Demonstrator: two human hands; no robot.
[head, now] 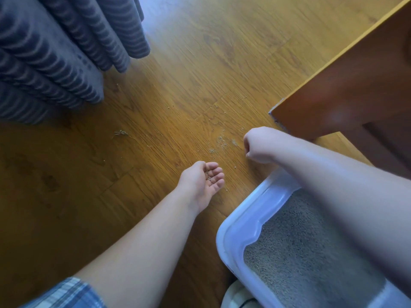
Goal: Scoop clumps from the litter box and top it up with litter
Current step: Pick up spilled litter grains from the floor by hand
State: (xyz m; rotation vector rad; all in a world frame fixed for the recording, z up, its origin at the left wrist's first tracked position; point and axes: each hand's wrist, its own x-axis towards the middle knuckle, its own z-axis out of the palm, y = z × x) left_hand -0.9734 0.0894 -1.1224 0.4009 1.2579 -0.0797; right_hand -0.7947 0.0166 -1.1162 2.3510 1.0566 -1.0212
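Note:
A white litter box (pixel 235 232) sits at the lower right, filled with grey-beige litter (pixel 295 247). Spilled litter grains (pixel 219 144) lie scattered on the wooden floor beyond the box. My left hand (pixel 203 182) is cupped palm-up above the floor, left of the box, with a few grains resting on its fingers. My right hand (pixel 259 145) reaches across the box's far corner, its fingers pinched together just right of the spilled grains; what is between the fingertips cannot be seen.
Grey pleated curtains (pixel 55 54) hang to the floor at the upper left. A brown wooden cabinet (pixel 347 81) stands at the upper right, its corner close to my right hand. A white object (pixel 233 296) shows below the box. A small debris tuft (pixel 120 132) lies left.

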